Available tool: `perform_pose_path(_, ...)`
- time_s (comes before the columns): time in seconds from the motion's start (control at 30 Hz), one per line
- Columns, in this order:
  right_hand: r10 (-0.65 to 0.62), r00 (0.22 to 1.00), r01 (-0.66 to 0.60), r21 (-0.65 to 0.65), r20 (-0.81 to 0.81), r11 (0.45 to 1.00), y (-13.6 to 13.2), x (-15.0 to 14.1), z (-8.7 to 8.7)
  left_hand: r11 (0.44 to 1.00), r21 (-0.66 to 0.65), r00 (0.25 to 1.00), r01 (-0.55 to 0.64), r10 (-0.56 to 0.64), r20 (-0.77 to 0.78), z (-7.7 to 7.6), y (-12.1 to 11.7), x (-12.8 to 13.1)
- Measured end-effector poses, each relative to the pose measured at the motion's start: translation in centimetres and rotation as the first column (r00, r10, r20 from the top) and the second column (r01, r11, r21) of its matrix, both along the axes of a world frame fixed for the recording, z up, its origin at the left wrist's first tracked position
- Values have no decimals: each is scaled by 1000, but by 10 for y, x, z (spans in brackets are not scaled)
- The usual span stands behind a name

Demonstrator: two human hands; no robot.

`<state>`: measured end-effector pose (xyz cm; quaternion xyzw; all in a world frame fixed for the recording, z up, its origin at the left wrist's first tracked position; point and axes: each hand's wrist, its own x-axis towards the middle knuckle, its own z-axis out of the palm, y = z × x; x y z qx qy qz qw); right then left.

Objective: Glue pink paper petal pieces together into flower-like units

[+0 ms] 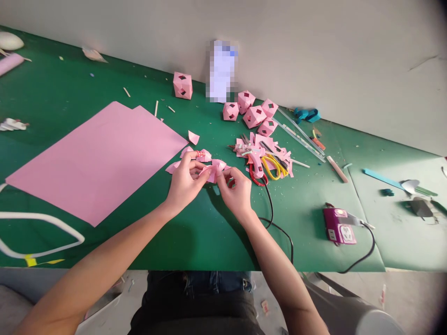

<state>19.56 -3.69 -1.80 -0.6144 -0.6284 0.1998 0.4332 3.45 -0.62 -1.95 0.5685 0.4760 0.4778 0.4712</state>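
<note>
Pinching a small pink piece (209, 174) between thumb and fingertip, the left hand (184, 182) was just left of the middle of the frame. The right hand (236, 191) was right beside it, thumb and finger pressed together at the piece's right edge. Its other fingers were curled in.

Six pink shapes with holes in their sides looked all put together. One shape (182, 86) sat alone at the upper middle, left of the phone (221, 70), and five sat in a bunch (254, 116) to the right of it. The piece in the hands did not look like a whole shape yet. More folded bits (204, 155) lay behind the hands, and one loose bit (193, 137) lay just above them, so some looked not joined up. Big pink sheets (94, 163) lay flat on the green table (146, 251) at the left, and looked mostly uncut. The glue gun (257, 164) and yellow scissors (275, 168) lay on pink scraps (289, 164), right of the hands.
</note>
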Motion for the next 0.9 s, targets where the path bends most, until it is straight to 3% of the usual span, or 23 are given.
perform_pose_path(0.1, -146, 985, 134, 123, 93, 983, 10, 24, 2, 1000, -19, 1000, 10, -10, 12, 3, -1, 0)
perform_pose_path(0.2, -446, 883, 421, 175, 143, 890, 24, 53, -5, 1000, 6, 1000, -4, 4, -29, 5, -1, -1)
perform_pose_path(0.27, -541, 811, 526, 126, 221, 841, 31, 67, -13, 999, 36, 998, -14, 17, -68, 5, 0, -2)
perform_pose_path(0.4, -539, 749, 571, 38, 385, 820, 38, 74, -27, 991, 128, 986, -32, 52, -158, 3, 2, -4)
perform_pose_path(0.53, -515, 735, 574, -1, 441, 819, 41, 72, -28, 982, 182, 973, -47, 87, -214, 3, 4, -7)
perform_pose_path(0.7, -548, 790, 553, 66, 274, 830, 36, 68, -18, 979, 188, 971, -75, 115, -211, 5, 7, -10)
perform_pose_path(0.9, -469, 876, 468, 34, 109, 883, 20, 50, -4, 972, 205, 965, -111, 155, -213, 4, 13, -15)
